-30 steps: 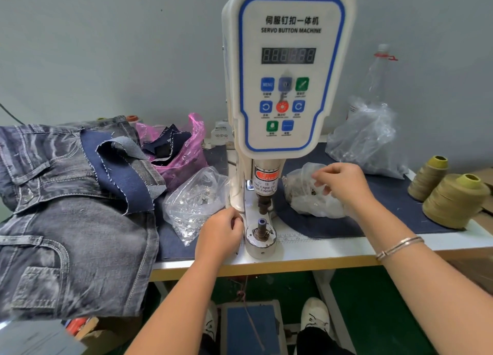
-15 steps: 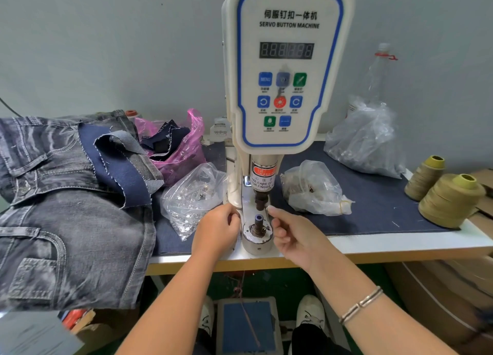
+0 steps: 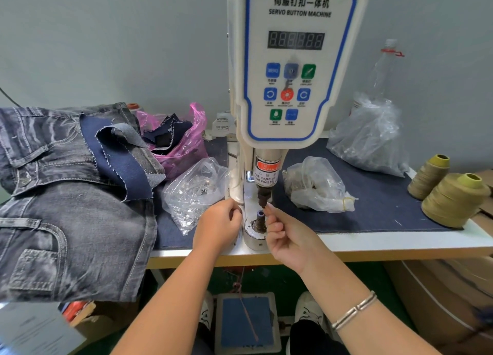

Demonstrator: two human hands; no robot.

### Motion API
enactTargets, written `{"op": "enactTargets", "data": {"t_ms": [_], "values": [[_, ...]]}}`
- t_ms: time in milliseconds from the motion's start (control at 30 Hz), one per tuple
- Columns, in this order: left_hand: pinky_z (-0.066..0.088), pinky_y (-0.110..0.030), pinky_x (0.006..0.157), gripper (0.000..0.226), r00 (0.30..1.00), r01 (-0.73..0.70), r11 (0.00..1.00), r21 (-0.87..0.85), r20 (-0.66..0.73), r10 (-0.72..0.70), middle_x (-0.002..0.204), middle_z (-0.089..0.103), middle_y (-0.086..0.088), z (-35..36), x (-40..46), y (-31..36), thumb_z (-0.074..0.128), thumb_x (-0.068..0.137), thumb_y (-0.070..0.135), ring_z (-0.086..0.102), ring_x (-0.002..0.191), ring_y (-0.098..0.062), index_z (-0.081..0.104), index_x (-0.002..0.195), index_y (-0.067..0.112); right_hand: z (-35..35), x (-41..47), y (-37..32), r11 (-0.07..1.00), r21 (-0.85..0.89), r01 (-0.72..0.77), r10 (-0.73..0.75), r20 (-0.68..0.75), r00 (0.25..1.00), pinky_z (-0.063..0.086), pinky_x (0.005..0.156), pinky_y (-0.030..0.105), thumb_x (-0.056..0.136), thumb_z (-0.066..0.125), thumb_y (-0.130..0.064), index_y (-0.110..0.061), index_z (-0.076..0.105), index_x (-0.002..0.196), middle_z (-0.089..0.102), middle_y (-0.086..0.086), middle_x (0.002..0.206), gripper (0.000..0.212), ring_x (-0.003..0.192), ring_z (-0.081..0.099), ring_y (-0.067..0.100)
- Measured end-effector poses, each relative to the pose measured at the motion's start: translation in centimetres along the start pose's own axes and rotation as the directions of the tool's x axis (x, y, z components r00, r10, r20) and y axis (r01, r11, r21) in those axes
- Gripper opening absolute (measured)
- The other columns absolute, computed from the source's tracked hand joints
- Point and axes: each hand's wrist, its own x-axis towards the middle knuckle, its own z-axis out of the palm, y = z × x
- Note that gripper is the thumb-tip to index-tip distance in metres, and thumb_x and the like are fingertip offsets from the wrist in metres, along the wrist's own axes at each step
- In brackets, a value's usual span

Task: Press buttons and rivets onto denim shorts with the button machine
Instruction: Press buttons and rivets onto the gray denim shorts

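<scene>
On the table, denim shorts lie left of both hands' fingers.

A small garment workshop, at one worker's station. A white press labelled "SERVO BUTTON MACHINE" stands at twelve o'clock on a white worktable laid with a denim mat. Folded denim shorts pile up at nine o'clock. Clear bags of metal fasteners lie beside the machine's column. Cones of olive thread sit at three o'clock. A foot pedal lies on the floor at six o'clock.
</scene>
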Motion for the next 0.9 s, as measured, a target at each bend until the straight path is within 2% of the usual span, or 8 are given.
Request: {"op": "enactTargets", "data": {"t_ms": [333,467,533,633,700,767,800,900], "values": [[0.028,-0.022,0.051,0.013,1.000,-0.009,1.000,-0.005,-0.011,0.009,0.068,0.054,0.010,-0.2,-0.1,0.2,0.051,0.088,0.020,0.048,0.064,-0.003,0.057,0.077,0.022,0.5,-0.1,0.2,0.999,0.049,0.010,-0.008,-0.053,0.999,0.036,0.028,0.013,0.091,0.060,-0.017,-0.002,0.059,0.084,0.056,0.003,0.045,0.017,0.030,0.049,0.006],[0.031,-0.023,0.052,0.013,1.000,-0.012,1.000,-0.018,-0.005,0.012,0.071,0.056,0.009,-0.1,-0.1,0.3,0.051,0.088,0.019,0.051,0.067,-0.011,0.059,0.079,0.020,1.2,0.0,0.7,0.998,0.034,0.059,-0.055,-0.106,0.993,0.035,0.029,0.012,0.089,0.061,-0.015,-0.002,0.059,0.083,0.057,0.004,0.045,0.015,0.030,0.048,0.006],[0.037,-0.024,0.055,0.015,0.999,-0.009,0.989,-0.145,-0.048,0.002,0.073,0.059,0.007,-0.4,-0.1,0.5,0.053,0.090,0.014,0.054,0.068,-0.011,0.060,0.079,0.021,1.5,0.0,0.9,0.996,0.040,0.081,-0.075,-0.132,0.988,0.032,0.028,0.012,0.090,0.061,-0.014,-0.002,0.059,0.085,0.056,0.003,0.044,0.013,0.029,0.045,0.006],[0.039,-0.013,0.059,0.025,0.982,-0.062,0.923,-0.380,-0.186,-0.010,0.076,0.061,0.006,-1.4,-0.8,1.5,0.057,0.090,0.006,0.053,0.067,-0.004,0.060,0.079,0.028,1.6,0.0,1.0,0.996,0.042,0.074,-0.067,-0.144,0.987,0.029,0.027,0.012,0.090,0.061,-0.014,-0.003,0.060,0.089,0.053,0.003,0.044,0.011,0.027,0.041,0.006],[0.040,-0.012,0.062,0.027,0.989,-0.097,0.869,-0.486,-0.145,0.029,0.078,0.062,0.006,-1.8,-1.6,2.5,0.059,0.091,0.006,0.054,0.069,-0.003,0.063,0.079,0.030,1.5,-0.1,1.1,0.997,0.052,0.064,-0.057,-0.133,0.989,0.027,0.027,0.013,0.089,0.061,-0.013,-0.004,0.060,0.089,0.051,0.002,0.044,0.009,0.027,0.038,0.006],[0.044,-0.021,0.065,0.022,0.997,-0.078,0.828,-0.555,-0.062,0.053,0.079,0.063,0.004,-1.8,-2.4,3.7,0.062,0.090,0.009,0.057,0.073,-0.010,0.066,0.078,0.027,1.5,-0.2,1.1,0.996,0.065,0.059,-0.052,-0.104,0.993,0.027,0.027,0.013,0.088,0.062,-0.012,-0.004,0.061,0.087,0.050,0.001,0.045,0.009,0.027,0.038,0.005],[0.045,-0.022,0.067,0.019,0.999,-0.044,0.805,-0.592,-0.039,0.026,0.079,0.063,0.003,-1.7,-2.7,4.2,0.063,0.090,0.010,0.057,0.074,-0.013,0.067,0.077,0.025,1.5,-0.3,1.1,0.995,0.078,0.056,-0.049,-0.096,0.994,0.027,0.027,0.013,0.088,0.062,-0.012,-0.003,0.061,0.086,0.050,0.001,0.046,0.009,0.028,0.039,0.005],[0.045,-0.015,0.068,0.018,0.995,0.055,0.706,-0.706,-0.023,-0.100,0.078,0.062,0.003,-1.7,-3.2,5.2,0.063,0.090,0.012,0.056,0.074,-0.005,0.067,0.075,0.022,1.6,-0.7,1.2,0.991,0.127,0.046,-0.035,-0.089,0.995,0.028,0.027,0.013,0.087,0.062,-0.012,-0.002,0.062,0.084,0.051,0.002,0.046,0.010,0.029,0.040,0.005]]}}
